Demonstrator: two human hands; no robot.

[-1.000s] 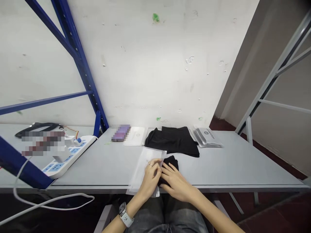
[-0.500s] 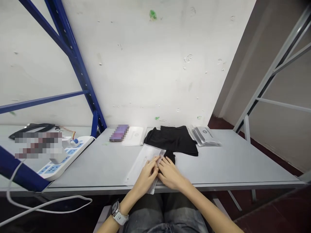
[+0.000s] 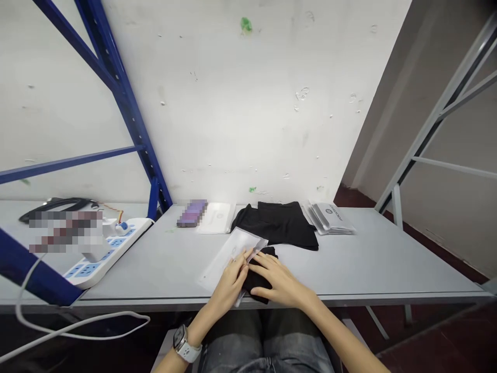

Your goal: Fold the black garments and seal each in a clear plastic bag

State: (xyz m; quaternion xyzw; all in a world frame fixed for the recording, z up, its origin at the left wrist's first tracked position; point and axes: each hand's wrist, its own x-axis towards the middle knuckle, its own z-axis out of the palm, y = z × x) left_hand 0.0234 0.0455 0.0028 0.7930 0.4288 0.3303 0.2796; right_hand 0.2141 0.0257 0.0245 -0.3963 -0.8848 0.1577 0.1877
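Observation:
A clear plastic bag [image 3: 227, 256] lies near the front edge of the grey table [image 3: 368, 264]. My left hand [image 3: 230, 282] rests on it, fingers pinched at its open edge. Beside it my right hand [image 3: 280, 282] lies flat, fingers stretched out, on a small folded black cloth [image 3: 258, 274] whose left end sits at the bag's mouth. Whether the cloth is partly inside the bag I cannot tell. I wear a watch on my left wrist.
A pile of black cloth [image 3: 277, 223] lies behind the hands. A stack of packed bags [image 3: 330, 217] is at the back right, a white pouch [image 3: 215, 217] and a purple object [image 3: 192, 213] at the back left. A power strip [image 3: 106, 251] and blue shelf post [image 3: 132, 119] stand left.
Both hands and the bag have shifted slightly left and back from the table edge. More of the folded black cloth shows under my right hand than half a second ago.

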